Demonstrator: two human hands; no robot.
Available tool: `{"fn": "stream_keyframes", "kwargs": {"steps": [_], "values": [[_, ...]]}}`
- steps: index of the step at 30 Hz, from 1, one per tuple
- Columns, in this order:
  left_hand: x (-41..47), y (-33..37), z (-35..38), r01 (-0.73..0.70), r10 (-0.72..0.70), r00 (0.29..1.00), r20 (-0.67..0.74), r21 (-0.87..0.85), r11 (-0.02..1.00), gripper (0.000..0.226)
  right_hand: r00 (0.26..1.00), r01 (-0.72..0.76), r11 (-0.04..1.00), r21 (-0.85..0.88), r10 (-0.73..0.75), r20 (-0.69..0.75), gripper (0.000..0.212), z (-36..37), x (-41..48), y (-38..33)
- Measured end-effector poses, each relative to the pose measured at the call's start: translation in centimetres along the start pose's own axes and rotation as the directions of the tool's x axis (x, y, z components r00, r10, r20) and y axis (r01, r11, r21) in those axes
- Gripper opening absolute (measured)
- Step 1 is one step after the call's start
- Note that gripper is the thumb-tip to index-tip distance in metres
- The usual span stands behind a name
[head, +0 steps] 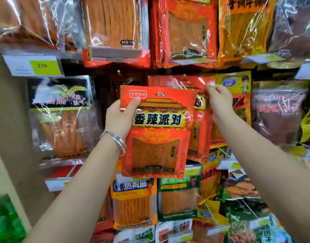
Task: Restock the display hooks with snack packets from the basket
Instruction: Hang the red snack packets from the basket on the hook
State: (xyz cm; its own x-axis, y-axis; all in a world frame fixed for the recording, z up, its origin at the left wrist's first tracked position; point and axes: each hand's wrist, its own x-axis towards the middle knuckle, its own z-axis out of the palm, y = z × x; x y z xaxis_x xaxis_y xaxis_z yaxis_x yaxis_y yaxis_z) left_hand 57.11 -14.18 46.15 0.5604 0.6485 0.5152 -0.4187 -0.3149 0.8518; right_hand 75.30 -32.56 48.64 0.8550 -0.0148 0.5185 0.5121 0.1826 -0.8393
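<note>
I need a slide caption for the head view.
Left hand holds a red packet; right hand pinches the hanging packet behind it.

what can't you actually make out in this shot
1. Basket: outside the head view's frame.
2. Hanging red packet: mostly covered by the held red packet in the left hand; the right hand pinches its top corner.
3. Its hook: lost behind packets and glare.
4. Price label at the right edge: cut off and blurred.

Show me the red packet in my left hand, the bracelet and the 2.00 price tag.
red packet (pixel 157 119), head view: title band.
bracelet (pixel 115 137), head view: silver band.
price tag (pixel 50 67), head view: yellow patch.
</note>
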Motion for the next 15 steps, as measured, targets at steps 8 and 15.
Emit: {"fn": "stream_keyframes", "kwargs": {"steps": [8, 15], "values": [[0.4, 0.0, 2.1, 0.032, -0.032, 0.999, -0.017, -0.03, 0.999, 0.021, 0.998, 0.065, 0.995, -0.076, -0.064, 0.011, 0.023, -0.4, -0.8, 2.0], [0.2, 0.5, 5.1, 0.012, -0.012, 1.0, 0.01, -0.01, 1.0, 0.01, 0.96, 0.037, 0.99, 0.14, -0.074, 0.27, 0.023, -0.8, -2.4, 0.9]]}}
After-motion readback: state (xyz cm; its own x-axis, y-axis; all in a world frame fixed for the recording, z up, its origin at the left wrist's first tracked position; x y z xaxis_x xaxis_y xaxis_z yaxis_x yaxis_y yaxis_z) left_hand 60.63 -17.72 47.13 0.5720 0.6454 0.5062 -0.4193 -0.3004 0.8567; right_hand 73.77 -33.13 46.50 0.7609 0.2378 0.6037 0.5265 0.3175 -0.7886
